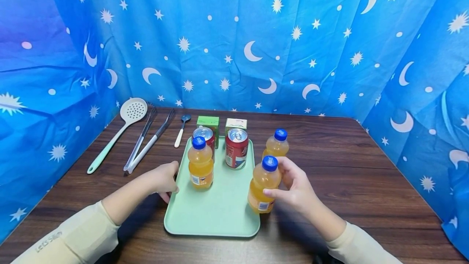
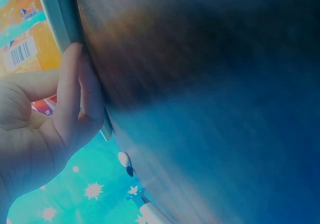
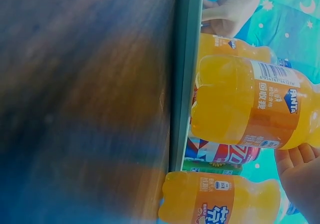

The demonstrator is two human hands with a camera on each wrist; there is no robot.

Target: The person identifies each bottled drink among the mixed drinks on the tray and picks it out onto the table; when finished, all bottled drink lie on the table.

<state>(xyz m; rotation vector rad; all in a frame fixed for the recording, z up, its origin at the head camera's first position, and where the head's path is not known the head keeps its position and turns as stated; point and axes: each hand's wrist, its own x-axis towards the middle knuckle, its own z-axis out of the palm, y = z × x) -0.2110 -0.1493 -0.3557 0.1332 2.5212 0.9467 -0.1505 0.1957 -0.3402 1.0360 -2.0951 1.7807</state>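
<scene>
Seen from my remote station, the right hand [image 1: 294,184] grips an orange-drink bottle [image 1: 264,188], its thumb on the near side; the bottle lies just to that hand's left, its long axis near upright, its lower end overlapping the right rim of the green tray [image 1: 216,215] in the head view; whether base and rim touch I cannot tell; the left hand [image 1: 165,178], farther off, pinches the tray's left rim; I judge that the coming move turns on the base's height against the right rim, the nearest obstacle; across the tray stands a second bottle [image 1: 200,168], with a red can [image 1: 203,133] behind it and another red can [image 1: 236,150] farther back; a third bottle [image 1: 275,148] stands on the table [image 1: 348,166], just outside the tray; behind the cans are a green carton [image 1: 208,121] and a paler carton [image 1: 236,123]; a spoon [image 1: 180,134], tongs [image 1: 155,135] and a skimmer [image 1: 132,112] lie leftward.
</scene>
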